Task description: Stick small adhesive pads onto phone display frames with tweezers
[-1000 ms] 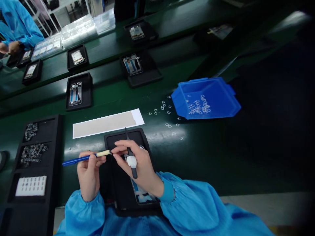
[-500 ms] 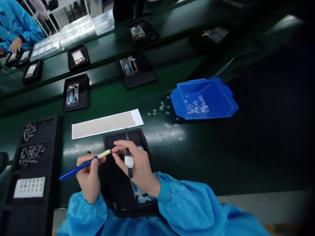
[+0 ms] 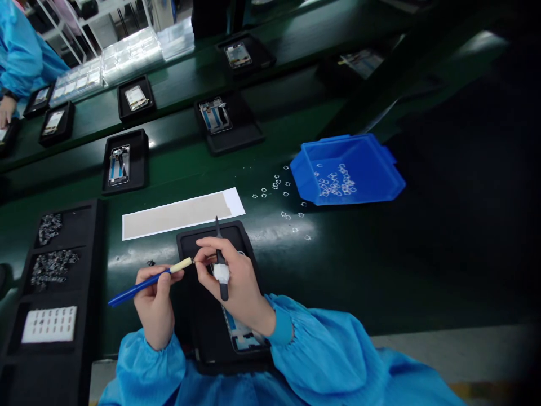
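Note:
My left hand (image 3: pixel 155 301) is closed around a blue pen-like tool (image 3: pixel 137 288) with a cream-coloured end, which points up and to the right. At that end, the thumb and fingertips of my right hand (image 3: pixel 236 282) are pinched close to the tip; a tiny dark bit shows there, too small to name. Black tweezers (image 3: pixel 224 290) wrapped with white tape rest in my right hand, their points up. Beneath both hands lies a black tray (image 3: pixel 211 338) with a phone frame (image 3: pixel 243 335) in it, partly covered by my right hand and sleeve.
A blue bin (image 3: pixel 376 169) holds small white ring-like pieces, with several scattered beside it. A white-edged strip (image 3: pixel 177 217) lies beyond my tray. On the left stands a black compartment tray (image 3: pixel 95 254) of small parts. Phone trays (image 3: pixel 141 169) line the belt; a co-worker's hand (image 3: pixel 6 110) is far left.
The blue tool and my left hand have shifted slightly right. Two nearer phone trays on the belt have slid a little left. The co-worker's hand has moved left and nearer.

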`<state>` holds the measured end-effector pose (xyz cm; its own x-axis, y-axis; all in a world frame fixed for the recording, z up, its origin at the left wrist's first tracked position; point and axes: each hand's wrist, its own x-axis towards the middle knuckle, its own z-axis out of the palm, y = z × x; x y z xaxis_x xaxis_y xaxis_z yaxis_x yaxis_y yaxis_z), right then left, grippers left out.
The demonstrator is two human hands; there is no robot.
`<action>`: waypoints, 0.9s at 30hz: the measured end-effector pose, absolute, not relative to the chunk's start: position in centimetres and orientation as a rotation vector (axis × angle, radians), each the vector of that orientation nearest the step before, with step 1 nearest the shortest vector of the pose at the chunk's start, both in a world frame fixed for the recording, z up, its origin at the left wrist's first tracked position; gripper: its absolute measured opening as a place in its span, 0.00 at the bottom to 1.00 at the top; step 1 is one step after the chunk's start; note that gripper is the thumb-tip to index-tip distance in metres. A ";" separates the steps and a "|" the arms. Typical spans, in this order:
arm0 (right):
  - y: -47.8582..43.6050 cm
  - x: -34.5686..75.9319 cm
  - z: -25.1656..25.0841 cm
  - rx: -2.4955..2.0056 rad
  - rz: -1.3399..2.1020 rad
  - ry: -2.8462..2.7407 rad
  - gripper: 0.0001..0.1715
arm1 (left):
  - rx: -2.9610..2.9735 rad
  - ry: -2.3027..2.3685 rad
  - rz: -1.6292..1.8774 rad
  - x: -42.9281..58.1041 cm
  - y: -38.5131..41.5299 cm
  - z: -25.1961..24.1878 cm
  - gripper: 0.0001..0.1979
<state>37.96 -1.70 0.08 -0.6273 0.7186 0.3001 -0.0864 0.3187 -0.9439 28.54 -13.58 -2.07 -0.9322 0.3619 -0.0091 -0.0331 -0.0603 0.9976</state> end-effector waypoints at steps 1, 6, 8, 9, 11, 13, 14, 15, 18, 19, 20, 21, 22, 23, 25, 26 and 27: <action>-1.7 38.0 0.1 -0.568 1.405 -1.849 0.19 | 0.354 1.938 2.078 28.5 -13.5 -2.1 0.15; -1.4 38.1 0.3 -0.582 1.509 -1.841 0.19 | 0.327 1.886 2.076 28.3 -13.3 -1.9 0.16; -1.3 38.1 0.4 -0.569 1.578 -1.803 0.19 | 0.281 1.827 2.051 28.2 -13.3 -1.8 0.18; -1.3 38.1 0.4 -0.562 1.621 -1.771 0.18 | 0.257 1.787 2.033 28.2 -13.2 -1.7 0.18; -1.4 38.2 0.4 -0.543 1.726 -1.701 0.18 | 0.209 1.692 1.990 28.1 -13.2 -1.7 0.19; -1.4 38.4 0.5 -0.527 1.824 -1.644 0.16 | 0.174 1.597 1.957 28.1 -13.1 -1.6 0.19; -1.4 38.6 0.5 -0.526 1.857 -1.626 0.16 | 0.163 1.554 1.946 28.1 -13.0 -1.6 0.19; -1.1 38.8 0.6 -0.526 1.864 -1.616 0.16 | 0.157 1.518 1.936 28.1 -12.9 -1.6 0.19; 1.4 40.2 0.8 -0.626 1.628 -1.645 0.15 | 0.167 1.472 1.917 27.9 -12.6 -1.5 0.18; 2.9 40.9 0.7 -0.702 1.453 -1.659 0.15 | 0.173 1.479 1.914 27.9 -12.4 -1.4 0.18; 4.8 41.8 0.7 -0.796 1.240 -1.668 0.15 | 0.182 1.493 1.911 27.8 -12.2 -1.4 0.18; 6.9 42.9 0.6 -0.899 1.007 -1.660 0.15 | 0.196 1.513 1.906 27.7 -12.1 -1.3 0.18; 9.1 44.0 0.5 -0.991 0.803 -1.654 0.16 | 0.213 1.539 1.899 27.6 -12.0 -1.3 0.18; 11.3 45.2 0.4 -1.069 0.663 -1.692 0.17 | 0.232 1.568 1.891 27.5 -11.9 -1.3 0.18; 14.9 47.4 0.2 -1.197 0.470 -1.800 0.19 | 0.271 1.646 1.861 27.3 -11.7 -1.3 0.19; 16.1 48.2 0.2 -1.226 0.408 -1.843 0.19 | 0.295 1.697 1.837 27.2 -11.7 -1.2 0.19; 16.7 48.7 0.1 -1.234 0.370 -1.870 0.19 | 0.327 1.756 1.805 27.2 -11.7 -1.2 0.19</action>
<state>48.69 16.72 0.12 -0.1586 0.8604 0.4842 0.6113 0.4707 -0.6362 27.22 -11.68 -1.22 -0.7936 0.5654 -0.2248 -0.2402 0.0483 0.9695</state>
